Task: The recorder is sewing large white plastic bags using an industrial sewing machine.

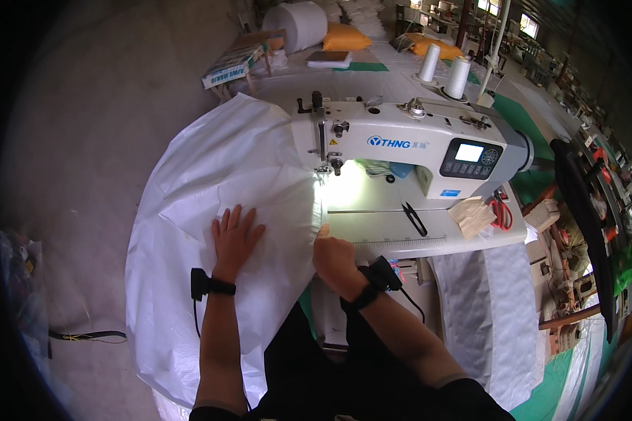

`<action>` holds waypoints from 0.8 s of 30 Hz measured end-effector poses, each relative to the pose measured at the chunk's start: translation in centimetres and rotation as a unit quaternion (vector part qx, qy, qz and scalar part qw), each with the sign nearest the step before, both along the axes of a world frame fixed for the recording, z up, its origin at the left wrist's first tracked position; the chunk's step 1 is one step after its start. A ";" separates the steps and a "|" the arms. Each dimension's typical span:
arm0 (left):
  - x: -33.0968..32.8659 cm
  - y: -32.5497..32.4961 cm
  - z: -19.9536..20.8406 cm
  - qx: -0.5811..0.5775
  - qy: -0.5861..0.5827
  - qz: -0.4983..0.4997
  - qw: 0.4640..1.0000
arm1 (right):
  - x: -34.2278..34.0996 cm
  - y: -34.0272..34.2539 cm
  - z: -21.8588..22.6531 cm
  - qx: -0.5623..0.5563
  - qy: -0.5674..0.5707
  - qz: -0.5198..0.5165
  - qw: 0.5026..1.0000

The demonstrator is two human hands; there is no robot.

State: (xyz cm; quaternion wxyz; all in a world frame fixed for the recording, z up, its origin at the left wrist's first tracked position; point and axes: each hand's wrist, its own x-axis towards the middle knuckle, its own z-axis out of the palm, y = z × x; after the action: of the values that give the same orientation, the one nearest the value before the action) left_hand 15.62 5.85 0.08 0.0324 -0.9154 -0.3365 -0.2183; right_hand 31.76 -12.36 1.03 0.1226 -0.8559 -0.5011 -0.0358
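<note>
A large sheet of white fabric (pixel 182 210) spreads over the left of the sewing table and hangs down beside my legs. Its right edge runs up to the needle area of a white sewing machine (pixel 386 137), under a bright lamp. My left hand (pixel 236 235) lies flat on the fabric with its fingers spread. At the fabric's right edge, just in front of the needle, my right hand (pixel 336 259) is closed, with the index finger extended along the edge and pinching it. The thumb is hidden.
Black thread snips (pixel 414 219), a brown scrap (pixel 472 216) and red-handled scissors (pixel 501 214) lie on the table's right side. Two white thread cones (pixel 444 74) stand behind the machine. White material (pixel 481 309) hangs below the front edge. Farther back are a white roll (pixel 296 27) and orange sacks (pixel 346 36).
</note>
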 end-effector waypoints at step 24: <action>7.4 8.4 1.8 -0.108 0.051 0.024 0.993 | 7.0 7.6 -1.0 0.009 -0.039 -0.008 0.999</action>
State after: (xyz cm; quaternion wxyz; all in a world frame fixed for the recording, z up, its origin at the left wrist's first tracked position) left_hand 23.07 14.30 1.87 -0.0439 -0.9151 -0.3780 -0.1329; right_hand 38.75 -4.81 0.02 0.1104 -0.8566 -0.4984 -0.0749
